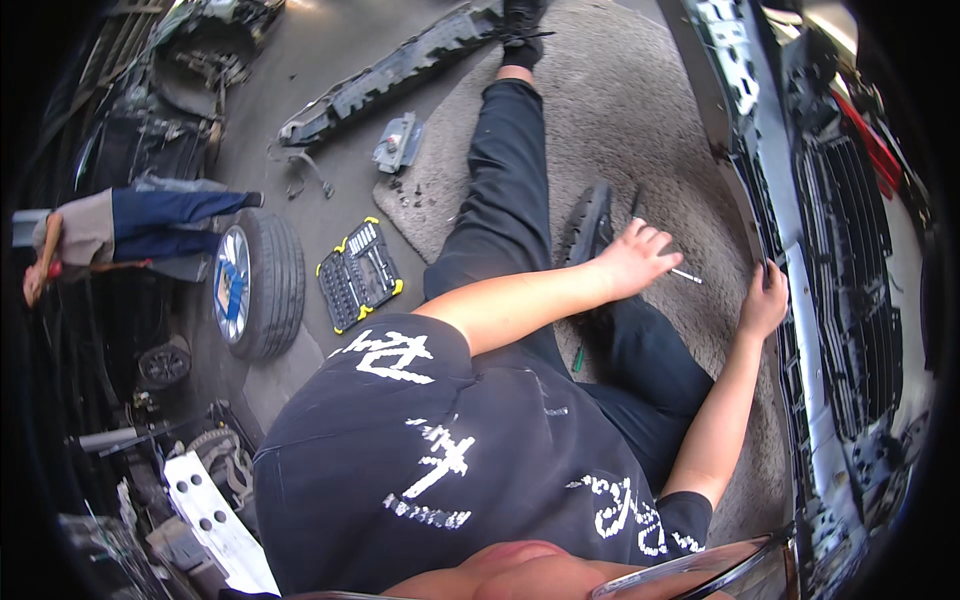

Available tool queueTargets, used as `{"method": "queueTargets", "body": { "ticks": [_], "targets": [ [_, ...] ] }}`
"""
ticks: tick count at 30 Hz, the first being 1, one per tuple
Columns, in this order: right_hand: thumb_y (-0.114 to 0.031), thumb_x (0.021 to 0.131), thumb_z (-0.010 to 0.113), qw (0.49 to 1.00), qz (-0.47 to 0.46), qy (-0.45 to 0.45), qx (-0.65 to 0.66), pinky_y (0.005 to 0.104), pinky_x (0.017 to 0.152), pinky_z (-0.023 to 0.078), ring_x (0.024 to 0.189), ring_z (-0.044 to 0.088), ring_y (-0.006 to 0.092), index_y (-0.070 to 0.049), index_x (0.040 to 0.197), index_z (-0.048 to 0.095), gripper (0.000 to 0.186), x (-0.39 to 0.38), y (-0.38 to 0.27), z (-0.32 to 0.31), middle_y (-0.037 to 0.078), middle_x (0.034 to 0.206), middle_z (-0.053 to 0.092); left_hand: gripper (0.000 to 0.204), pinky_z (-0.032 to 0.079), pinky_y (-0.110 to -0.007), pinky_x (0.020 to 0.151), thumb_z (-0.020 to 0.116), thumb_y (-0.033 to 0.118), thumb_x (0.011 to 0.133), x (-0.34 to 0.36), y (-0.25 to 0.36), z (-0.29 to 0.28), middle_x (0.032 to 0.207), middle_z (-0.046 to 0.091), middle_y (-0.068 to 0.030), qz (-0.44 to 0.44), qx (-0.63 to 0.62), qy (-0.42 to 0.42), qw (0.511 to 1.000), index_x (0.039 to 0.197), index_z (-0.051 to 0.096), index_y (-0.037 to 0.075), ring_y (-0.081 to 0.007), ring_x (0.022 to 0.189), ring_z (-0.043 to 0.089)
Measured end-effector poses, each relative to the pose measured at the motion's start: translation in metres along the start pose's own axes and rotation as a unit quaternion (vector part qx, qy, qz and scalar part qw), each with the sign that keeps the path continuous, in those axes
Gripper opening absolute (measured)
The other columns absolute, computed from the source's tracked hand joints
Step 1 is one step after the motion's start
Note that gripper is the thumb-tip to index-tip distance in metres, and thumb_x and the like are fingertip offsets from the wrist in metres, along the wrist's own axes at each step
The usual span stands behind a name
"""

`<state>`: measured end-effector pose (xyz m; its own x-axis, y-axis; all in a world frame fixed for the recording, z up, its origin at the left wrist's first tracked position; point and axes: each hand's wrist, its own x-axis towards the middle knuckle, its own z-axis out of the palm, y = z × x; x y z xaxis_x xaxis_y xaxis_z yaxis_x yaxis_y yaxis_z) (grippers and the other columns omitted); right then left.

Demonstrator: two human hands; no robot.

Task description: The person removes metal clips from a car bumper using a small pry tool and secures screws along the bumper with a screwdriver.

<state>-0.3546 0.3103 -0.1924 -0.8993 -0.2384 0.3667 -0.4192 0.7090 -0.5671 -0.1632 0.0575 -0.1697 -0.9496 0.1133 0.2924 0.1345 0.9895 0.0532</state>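
Note:
I sit on a grey-brown carpet [640,110] in a black printed shirt and black trousers. My left hand [636,258] reaches forward beside my black shoe [590,222] and is closed on a thin white-tipped tool [686,274] that points right. My right hand [764,302] grips the dark edge of a detached car bumper with grille [790,200] that stands along the right side. A green-handled screwdriver [578,358] lies by my thigh.
A socket set in a black and yellow case [358,275] lies open on the concrete floor, next to an upright wheel with tyre [256,285]. A long black trim part [400,65] and a small grey case [398,142] lie farther off. Another person [130,225] is at the left.

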Motion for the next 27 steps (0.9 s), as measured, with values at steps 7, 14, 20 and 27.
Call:
{"method": "queueTargets", "body": {
  "ticks": [7, 14, 20, 27],
  "targets": [
    [-0.023, 0.108, 0.067, 0.996, -0.081, 0.025, -0.017, 0.0461, 0.101, 0.054, 0.114, 0.071, 0.0386, -0.003, 0.135, 0.072, 0.034, -0.018, 0.007, -0.006, 0.019, 0.123, 0.076, 0.026, 0.038, -0.053, 0.12, 0.074, 0.02, 0.092, -0.07, -0.1, -0.133, 0.118, 0.07, 0.0004, -0.02, -0.091, 0.137, 0.986, 0.118, 0.076, 0.02, -0.0204, 0.121, 0.065],
    [-0.028, 0.107, 0.065, 0.982, -0.099, 0.056, -0.152, 0.0516, 0.112, 0.05, 0.132, 0.064, 0.0409, -0.005, 0.145, 0.066, 0.044, -0.037, -0.001, -0.018, 0.021, 0.141, 0.069, 0.023, 0.057, -0.048, 0.096, 0.064, 0.003, 0.095, -0.44, -0.252, -0.19, 0.112, 0.076, -0.0182, -0.593, -0.04, 0.25, 0.764, 0.115, 0.074, 0.005, -0.0381, 0.11, 0.072],
    [-0.023, 0.103, 0.067, 0.974, -0.122, 0.006, -0.192, 0.0517, 0.114, 0.048, 0.135, 0.061, 0.0412, -0.007, 0.145, 0.065, 0.045, -0.058, -0.057, -0.016, 0.02, 0.144, 0.066, 0.02, 0.058, -0.054, 0.088, 0.065, 0.022, 0.096, -0.779, -0.234, -0.221, 0.11, 0.075, -0.0186, -0.826, 0.118, 0.333, 0.44, 0.109, 0.074, 0.01, -0.0403, 0.101, 0.073],
    [-0.016, 0.103, 0.069, 0.977, -0.168, -0.025, -0.129, 0.0487, 0.116, 0.047, 0.134, 0.061, 0.0405, -0.003, 0.145, 0.063, 0.044, -0.045, -0.186, 0.014, 0.02, 0.142, 0.067, 0.049, 0.051, -0.057, 0.109, 0.058, 0.048, 0.105, -0.886, -0.184, -0.182, 0.145, 0.063, -0.0221, -0.966, 0.167, 0.072, 0.184, 0.138, 0.065, 0.012, -0.0431, 0.135, 0.06]
  ]
}}
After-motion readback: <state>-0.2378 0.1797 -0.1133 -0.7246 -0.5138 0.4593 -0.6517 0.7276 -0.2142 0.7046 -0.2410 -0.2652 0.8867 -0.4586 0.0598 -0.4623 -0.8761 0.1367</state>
